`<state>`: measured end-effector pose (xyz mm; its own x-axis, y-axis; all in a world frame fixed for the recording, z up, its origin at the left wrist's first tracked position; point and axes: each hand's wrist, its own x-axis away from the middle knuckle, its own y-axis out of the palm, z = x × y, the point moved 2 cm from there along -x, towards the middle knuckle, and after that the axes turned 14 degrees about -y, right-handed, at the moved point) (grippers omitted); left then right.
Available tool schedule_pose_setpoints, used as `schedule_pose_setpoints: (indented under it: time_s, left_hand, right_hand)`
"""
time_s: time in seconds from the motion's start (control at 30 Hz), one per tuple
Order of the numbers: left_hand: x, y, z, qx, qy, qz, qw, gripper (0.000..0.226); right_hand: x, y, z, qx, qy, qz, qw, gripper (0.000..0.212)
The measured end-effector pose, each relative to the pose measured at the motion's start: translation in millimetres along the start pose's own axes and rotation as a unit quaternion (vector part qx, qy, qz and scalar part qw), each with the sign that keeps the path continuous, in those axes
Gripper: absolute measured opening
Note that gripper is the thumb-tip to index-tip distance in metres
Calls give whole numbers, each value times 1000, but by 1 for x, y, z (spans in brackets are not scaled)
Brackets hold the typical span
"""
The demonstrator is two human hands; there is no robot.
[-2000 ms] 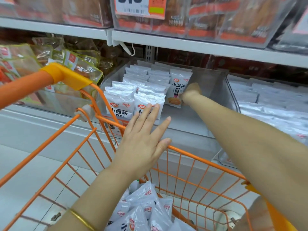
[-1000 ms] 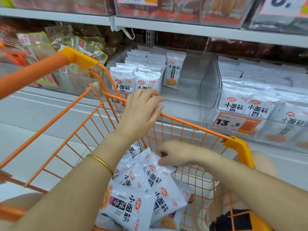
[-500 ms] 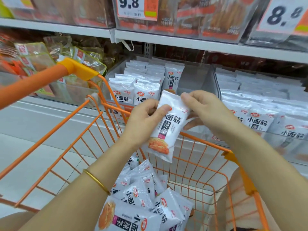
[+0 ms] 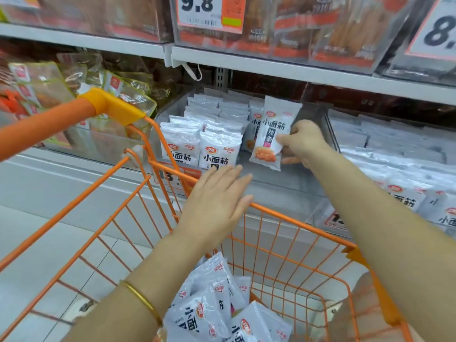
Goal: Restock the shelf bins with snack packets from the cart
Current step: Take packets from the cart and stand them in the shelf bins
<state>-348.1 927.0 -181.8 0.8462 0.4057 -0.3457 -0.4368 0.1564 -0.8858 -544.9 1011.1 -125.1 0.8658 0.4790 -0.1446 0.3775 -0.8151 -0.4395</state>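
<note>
1 snack packet [image 4: 269, 137] is being pinched upright by the right hand [image 4: 304, 141] fingers over the half-filled shelf bin [image 4: 283, 178]. The left hand [image 4: 217, 203] fingers are being held spread, empty. More packets [image 4: 222, 307] are waiting below them in the cart [image 4: 283, 218].

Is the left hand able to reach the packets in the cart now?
Probably yes. The left hand is open and empty above the cart rim, and the packets in the cart lie uncovered right below it; the right hand is away at the bin.
</note>
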Motion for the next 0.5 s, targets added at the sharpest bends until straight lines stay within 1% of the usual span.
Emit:
schedule_pose_setpoints:
  time_s: [0.13, 0.23, 0.3, 0.4, 0.43, 0.5]
  left_hand:
    - [1, 3, 1, -19, 0, 17, 1000, 50]
    - [1, 3, 1, -22, -2, 21, 1000, 50]
    - [1, 4, 1, -24, -1, 19, 1000, 50]
    - [0, 4, 2, -25, 1, 24, 999, 49]
    - [0, 4, 2, -26, 1, 25, 999, 49]
    - [0, 4, 2, -27, 1, 23, 999, 49]
  right_hand:
    - [-38, 26, 24, 21, 53, 12, 998, 11]
    - [-53, 39, 33, 17, 68, 36, 997, 7]
    - [-64, 45, 38, 11, 62, 40, 997, 11]
    - [-79, 53, 42, 41, 46, 27, 998, 28]
    - [-83, 55, 43, 52, 41, 26, 998, 28]
    - [-87, 58, 44, 70, 38, 30, 996, 18]
